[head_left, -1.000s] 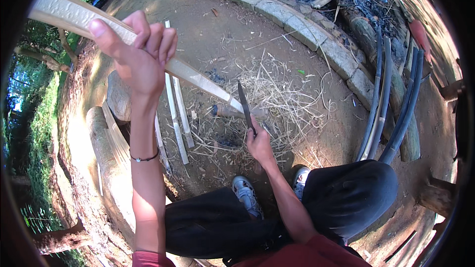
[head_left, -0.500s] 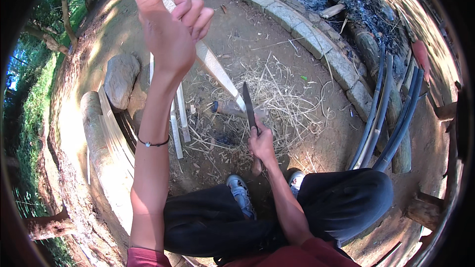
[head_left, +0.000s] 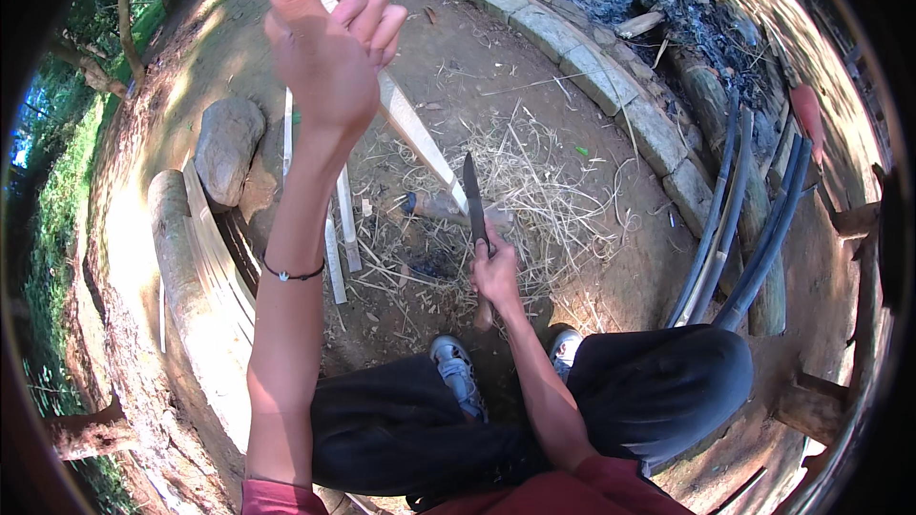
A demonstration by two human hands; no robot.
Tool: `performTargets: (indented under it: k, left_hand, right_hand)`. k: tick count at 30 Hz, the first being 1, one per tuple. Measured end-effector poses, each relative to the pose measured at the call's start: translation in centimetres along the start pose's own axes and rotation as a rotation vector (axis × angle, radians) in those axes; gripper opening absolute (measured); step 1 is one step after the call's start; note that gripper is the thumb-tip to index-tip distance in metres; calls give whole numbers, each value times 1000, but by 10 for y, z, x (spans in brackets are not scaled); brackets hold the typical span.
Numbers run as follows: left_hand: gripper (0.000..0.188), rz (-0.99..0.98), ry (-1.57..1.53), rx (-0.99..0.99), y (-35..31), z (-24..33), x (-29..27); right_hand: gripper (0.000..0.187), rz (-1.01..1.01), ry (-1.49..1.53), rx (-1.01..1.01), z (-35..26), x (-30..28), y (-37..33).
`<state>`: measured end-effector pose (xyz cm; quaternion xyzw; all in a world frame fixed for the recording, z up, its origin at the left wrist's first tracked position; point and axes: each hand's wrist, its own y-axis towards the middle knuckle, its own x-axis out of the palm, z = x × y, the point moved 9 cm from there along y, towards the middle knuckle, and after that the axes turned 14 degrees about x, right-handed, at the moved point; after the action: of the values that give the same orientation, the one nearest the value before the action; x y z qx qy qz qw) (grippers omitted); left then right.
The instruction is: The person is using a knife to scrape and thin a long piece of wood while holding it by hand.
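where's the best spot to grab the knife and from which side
Probably by its brown handle, coming from the person's own side, as the right hand does. The handle's butt sticks out below the fist toward the person, while the long, dark blade points up and away, next to the end of the pale strip.

Your knife (head_left: pixel 474 186) over shavings (head_left: pixel 553 200), feet (head_left: pixel 454 372) behind, log (head_left: pixel 179 257) toward the left edge of the ground (head_left: pixel 410 57), strips (head_left: pixel 215 240) seemingly on it, poles (head_left: pixel 766 253) toward the right, ashes (head_left: pixel 689 10) far right.
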<state>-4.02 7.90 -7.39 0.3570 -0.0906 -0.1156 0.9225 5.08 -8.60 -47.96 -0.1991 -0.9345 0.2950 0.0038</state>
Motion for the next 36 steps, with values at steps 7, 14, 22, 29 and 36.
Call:
performTargets:
  k: [7, 14, 22, 29, 36]
  left_hand:
    - [59, 521, 71, 408, -2, 20, -37]
    - [61, 542, 270, 499, -13, 26, -35]
    - [57, 488, 379, 433, -13, 26, -26]
    - [57, 461, 356, 475, -8, 24, -8]
    - [55, 403, 410, 540, -9, 24, -21]
  right_hand:
    - [50, -41, 79, -188, -88, 2, -68]
    - [54, 54, -217, -194, -104, 3, -84]
    - [52, 2, 42, -164, -78, -2, -60]
    - [50, 78, -105, -139, -22, -15, -21]
    - [54, 59, 40, -251, -83, 3, -57]
